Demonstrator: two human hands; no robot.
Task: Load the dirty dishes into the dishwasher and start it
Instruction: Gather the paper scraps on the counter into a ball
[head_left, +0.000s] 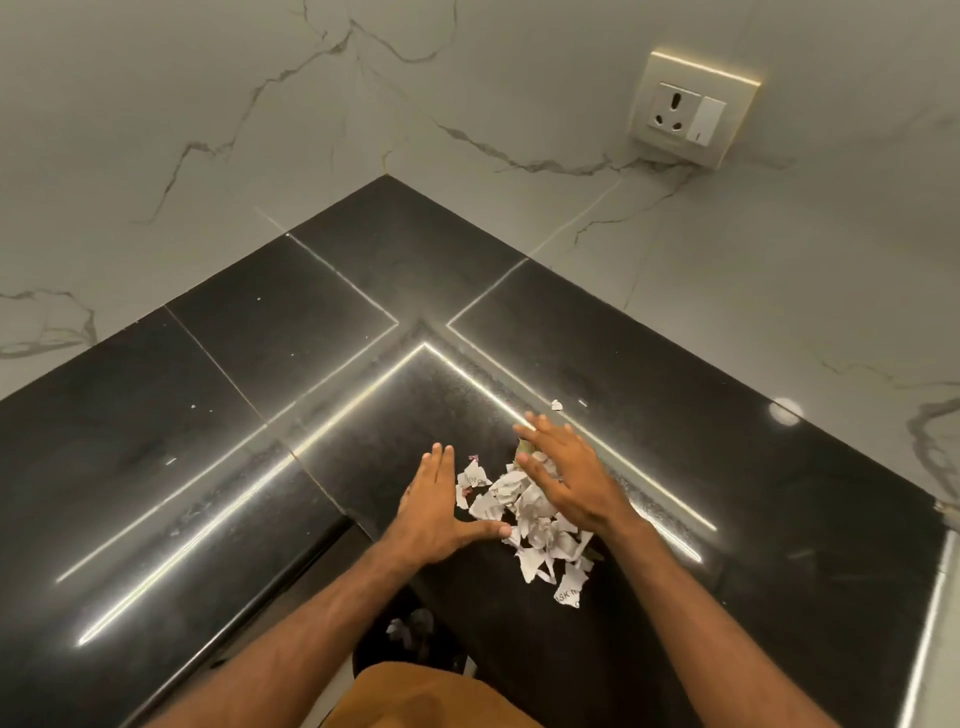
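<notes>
While reaching over the black countertop (727, 415), brackets a heap of torn paper scraps (530, 519). Lays left hand (441, 514) flat on the stone beside it, fingers straight, thumb at its edge; spreads right hand (566, 483) wide over the scraps, gripping nothing. Cannot tell where dishes or dishwasher stand.

Person is wearing a mustard-brown garment (415, 699), showing as a plain, smooth patch at the bottom edge of view; shirt or trousers, cannot tell. Forearms (311, 613) are showing bare right down to the frame edge, and the left hand (436, 519) and right hand (566, 483) are going bare too.
</notes>
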